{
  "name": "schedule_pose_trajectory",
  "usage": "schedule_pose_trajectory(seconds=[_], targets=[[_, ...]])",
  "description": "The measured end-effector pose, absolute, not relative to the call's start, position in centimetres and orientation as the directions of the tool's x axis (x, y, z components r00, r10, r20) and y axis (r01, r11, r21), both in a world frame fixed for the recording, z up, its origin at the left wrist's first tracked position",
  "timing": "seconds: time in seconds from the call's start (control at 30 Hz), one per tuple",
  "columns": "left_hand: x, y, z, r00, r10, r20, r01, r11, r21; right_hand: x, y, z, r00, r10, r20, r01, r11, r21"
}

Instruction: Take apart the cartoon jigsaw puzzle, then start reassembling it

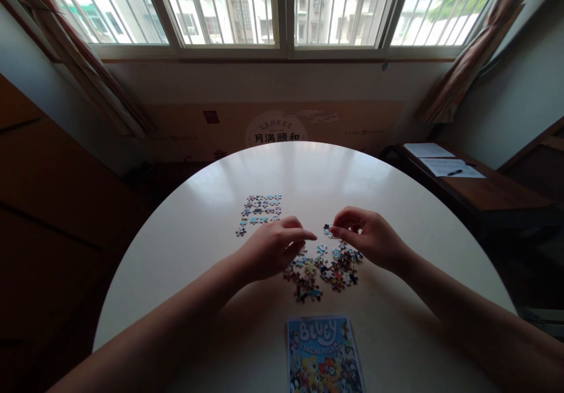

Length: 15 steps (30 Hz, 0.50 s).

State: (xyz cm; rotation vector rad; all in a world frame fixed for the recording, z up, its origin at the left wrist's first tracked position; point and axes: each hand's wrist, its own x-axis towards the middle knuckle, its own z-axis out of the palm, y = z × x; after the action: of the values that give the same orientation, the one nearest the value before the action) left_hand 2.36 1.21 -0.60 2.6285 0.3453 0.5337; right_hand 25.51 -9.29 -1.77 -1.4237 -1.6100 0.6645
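Observation:
My left hand (278,245) hovers at the left side of a loose pile of jigsaw pieces (337,272). Its index finger points right, the thumb lies apart below it, and nothing shows between them. On the pile's far right side, my right hand (372,235) has thumb and index fingertip pinched together at a small dark and light jigsaw piece (326,228). Its other fingers are curled and partly hidden. Beyond my left hand, more jigsaw pieces (264,202) lie in rough, spaced rows. My left hand overlaps the near edge of these rows.
A round white table (176,275) carries everything. Close to me lies a blue Bluey picture sheet (325,355). At the right, a brown side table (506,187) holds papers (453,168) and a pen. A wall and barred windows stand beyond the far edge.

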Motion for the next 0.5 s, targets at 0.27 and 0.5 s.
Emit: schedule_pose_trajectory(seconds=[0.27,0.5], targets=[[2.6,0.1,0.9,0.809,0.505,0.302,0.118,-0.642,0.757,23.2,-10.3,-1.4,-0.037,0.938,0.344,0.475,0.319,-0.820],[2.9,-0.7,1.3,0.802,0.518,0.299,0.038,-0.544,0.839,22.3,-10.6,-1.3,-0.058,0.912,0.406,0.466,0.384,-0.797]])
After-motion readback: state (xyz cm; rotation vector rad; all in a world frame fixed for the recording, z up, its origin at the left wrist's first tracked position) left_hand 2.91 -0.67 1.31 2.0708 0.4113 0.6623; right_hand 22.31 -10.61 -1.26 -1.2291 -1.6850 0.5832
